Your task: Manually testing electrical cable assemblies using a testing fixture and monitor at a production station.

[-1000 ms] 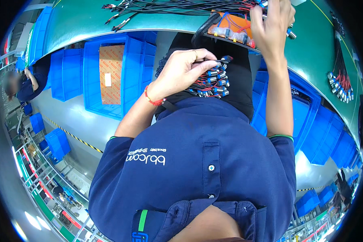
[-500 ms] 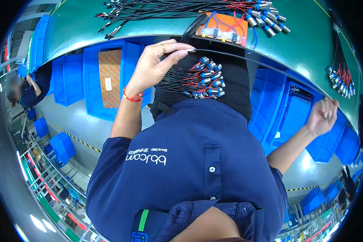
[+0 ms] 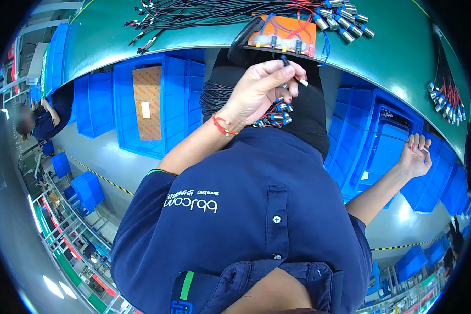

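My left hand is closed in front of the bench edge, pinching the end of a black cable, whose small white plug pokes out past the fingers. Out to the right, my right hand has its fingers curled round a cable's end; a bit of silvery metal shows there. A thin black cable runs toward that hand from the left. On my lap lies a bundle of cables with blue and silver metal connectors, partly hidden by my left hand and forearm.
An orange box with coloured leads stands at the edge of the green bench. Piled cables lie behind it, and another bunch at the right. Blue bins stand below. Another person is at far left.
My left hand has moved right and down toward my body, and the white plug now shows beyond its fingers. My right hand has dropped slightly. The cable no longer stretches taut across the bench edge.
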A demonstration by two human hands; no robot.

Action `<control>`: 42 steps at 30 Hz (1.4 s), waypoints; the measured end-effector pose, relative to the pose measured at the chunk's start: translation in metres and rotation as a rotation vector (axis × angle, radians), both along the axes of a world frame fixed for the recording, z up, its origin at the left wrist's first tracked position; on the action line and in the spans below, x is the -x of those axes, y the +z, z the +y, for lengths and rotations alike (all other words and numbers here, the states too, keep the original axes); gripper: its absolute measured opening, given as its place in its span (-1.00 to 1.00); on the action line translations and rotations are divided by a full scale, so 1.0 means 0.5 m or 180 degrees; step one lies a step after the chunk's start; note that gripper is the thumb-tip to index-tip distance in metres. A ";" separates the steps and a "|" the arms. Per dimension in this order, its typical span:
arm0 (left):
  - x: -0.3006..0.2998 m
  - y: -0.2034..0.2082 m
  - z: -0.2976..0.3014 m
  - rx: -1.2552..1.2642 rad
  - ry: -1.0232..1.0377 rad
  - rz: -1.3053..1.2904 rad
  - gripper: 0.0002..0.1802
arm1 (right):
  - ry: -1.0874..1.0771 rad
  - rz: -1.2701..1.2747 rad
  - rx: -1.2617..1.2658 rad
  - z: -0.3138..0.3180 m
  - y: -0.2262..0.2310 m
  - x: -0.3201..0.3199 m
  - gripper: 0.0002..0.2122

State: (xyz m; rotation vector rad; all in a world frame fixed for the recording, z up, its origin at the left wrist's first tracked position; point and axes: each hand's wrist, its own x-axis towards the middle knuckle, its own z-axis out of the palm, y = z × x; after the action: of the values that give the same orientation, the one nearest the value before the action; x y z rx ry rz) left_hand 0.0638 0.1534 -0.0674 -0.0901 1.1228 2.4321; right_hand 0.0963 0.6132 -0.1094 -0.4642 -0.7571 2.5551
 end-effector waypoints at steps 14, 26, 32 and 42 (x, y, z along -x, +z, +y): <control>0.046 -0.026 0.050 0.0790 -0.0170 -0.0314 -0.75 | 0.1151 0.0153 -0.0926 -0.240 0.016 0.069 -0.88; 0.041 -0.026 0.056 0.1279 0.0124 -0.0043 -0.78 | 0.1205 0.0014 -0.1202 -0.293 0.022 0.081 -0.81; 0.045 -0.027 0.063 0.1355 0.0417 -0.0134 -0.81 | 0.1263 0.0032 -0.1181 -0.299 0.028 0.083 -0.83; 0.062 -0.031 0.050 0.1024 -0.0103 -0.0237 -0.74 | 0.1023 0.0229 -0.1231 -0.278 0.031 0.077 -0.89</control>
State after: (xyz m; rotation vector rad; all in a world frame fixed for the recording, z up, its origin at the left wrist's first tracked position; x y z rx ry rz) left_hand 0.0330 0.1786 -0.0830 -0.2589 1.4591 2.1815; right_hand 0.0579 0.4742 -0.0938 -0.1310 -1.3556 2.5960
